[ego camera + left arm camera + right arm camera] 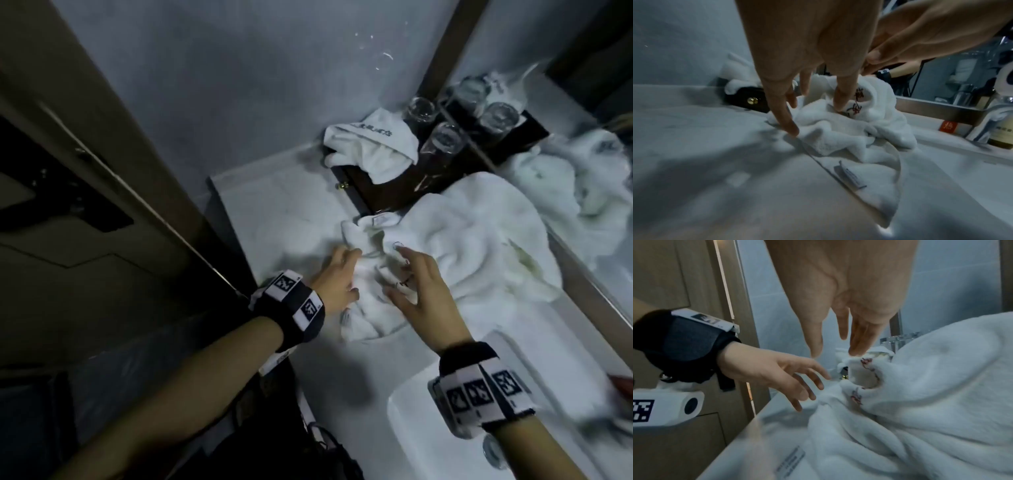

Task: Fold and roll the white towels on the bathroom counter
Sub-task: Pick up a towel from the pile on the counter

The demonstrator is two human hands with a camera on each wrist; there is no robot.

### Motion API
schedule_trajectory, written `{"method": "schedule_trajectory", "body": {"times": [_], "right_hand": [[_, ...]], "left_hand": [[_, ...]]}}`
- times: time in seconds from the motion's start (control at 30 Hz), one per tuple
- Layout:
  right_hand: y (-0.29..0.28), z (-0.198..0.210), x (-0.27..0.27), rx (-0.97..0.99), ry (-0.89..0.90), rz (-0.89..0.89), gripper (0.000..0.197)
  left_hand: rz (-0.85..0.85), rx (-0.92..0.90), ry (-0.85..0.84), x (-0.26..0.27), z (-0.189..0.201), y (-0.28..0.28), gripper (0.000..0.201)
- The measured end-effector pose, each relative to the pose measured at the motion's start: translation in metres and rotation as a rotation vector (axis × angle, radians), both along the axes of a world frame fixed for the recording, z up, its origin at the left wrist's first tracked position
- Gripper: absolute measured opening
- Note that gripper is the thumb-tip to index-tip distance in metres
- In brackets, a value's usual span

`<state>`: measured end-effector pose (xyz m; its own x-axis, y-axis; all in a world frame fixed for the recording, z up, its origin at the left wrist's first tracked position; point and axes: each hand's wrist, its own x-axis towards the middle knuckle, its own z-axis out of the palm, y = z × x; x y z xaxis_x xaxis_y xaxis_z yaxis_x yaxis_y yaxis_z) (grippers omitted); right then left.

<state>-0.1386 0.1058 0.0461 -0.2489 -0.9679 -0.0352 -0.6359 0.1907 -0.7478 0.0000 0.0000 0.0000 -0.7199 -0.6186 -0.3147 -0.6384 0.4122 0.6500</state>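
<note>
A crumpled white towel with red embroidery lies on the pale counter, and its edge label faces up. It runs into a bigger heap of white towel against the mirror. My left hand reaches onto the towel's left side with straight, spread fingers. In the left wrist view the left hand has its fingertips touching the towel's edge. My right hand hovers open just over the embroidered fold. The right hand has straight fingers and grips nothing.
Another white towel lies over a dark wooden box at the back, beside several glasses. A mirror runs along the right. The sink basin is near my right wrist, with a faucet and a bottle. A door stands at the left.
</note>
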Motion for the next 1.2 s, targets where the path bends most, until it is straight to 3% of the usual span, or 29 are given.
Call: {"method": "schedule_trajectory", "body": {"times": [0.07,0.17,0.27,0.37,0.43,0.53,0.6,0.7,0.8,0.9,0.97,1.03,1.07,1.13,1.17,1.2], "right_hand": [[-0.005,-0.007,-0.011,0.006,0.138,-0.049,0.069],[-0.009,-0.020,-0.021,0.267,0.370,-0.096,0.078],[-0.012,-0.029,-0.029,0.363,0.508,-0.101,0.057],[-0.020,-0.023,-0.032,0.239,0.539,-0.169,0.029],[-0.025,-0.016,-0.034,0.102,0.447,-0.271,0.027],[-0.034,0.004,-0.036,-0.133,0.181,-0.410,0.022],[-0.043,0.018,-0.037,-0.269,0.031,-0.480,0.015],[-0.057,0.032,-0.036,-0.396,-0.218,-0.518,0.017],[-0.073,0.043,-0.025,-0.451,-0.406,-0.388,0.025],[-0.085,0.053,-0.006,-0.478,-0.459,-0.198,0.037],[-0.095,0.058,0.005,-0.505,-0.441,-0.119,0.037],[-0.103,0.060,0.014,-0.485,-0.396,-0.089,0.032],[-0.106,0.060,0.019,-0.453,-0.360,-0.091,0.028],[-0.107,0.055,0.029,-0.369,-0.244,-0.118,0.025],[-0.106,0.051,0.035,-0.324,-0.196,-0.143,0.025],[-0.105,0.047,0.040,-0.276,-0.181,-0.177,0.026]], "left_hand": [[0.033,0.019,-0.039,-0.016,-0.005,0.003,0.070],[0.039,0.047,-0.117,-0.029,-0.014,0.005,0.066],[0.026,0.021,-0.095,-0.029,-0.018,-0.002,0.052],[0.035,0.085,0.047,-0.022,-0.012,-0.008,0.046],[0.105,0.083,0.118,-0.015,-0.005,-0.014,0.042],[0.340,0.073,0.262,0.000,0.006,-0.030,0.032],[0.596,0.208,0.470,0.016,0.016,-0.047,0.019],[0.902,0.431,0.692,0.041,0.030,-0.073,0.017],[0.952,0.615,0.935,0.057,0.047,-0.094,0.019],[0.894,0.772,1.191,0.063,0.064,-0.107,0.027],[0.872,0.792,1.273,0.066,0.069,-0.109,0.029],[0.872,0.781,1.196,0.069,0.061,-0.103,0.035],[0.882,0.762,1.061,0.071,0.054,-0.098,0.035],[0.923,0.577,0.594,0.079,0.042,-0.091,0.045],[0.888,0.428,0.364,0.085,0.036,-0.088,0.060],[0.794,0.295,0.247,0.090,0.032,-0.084,0.077]]}}
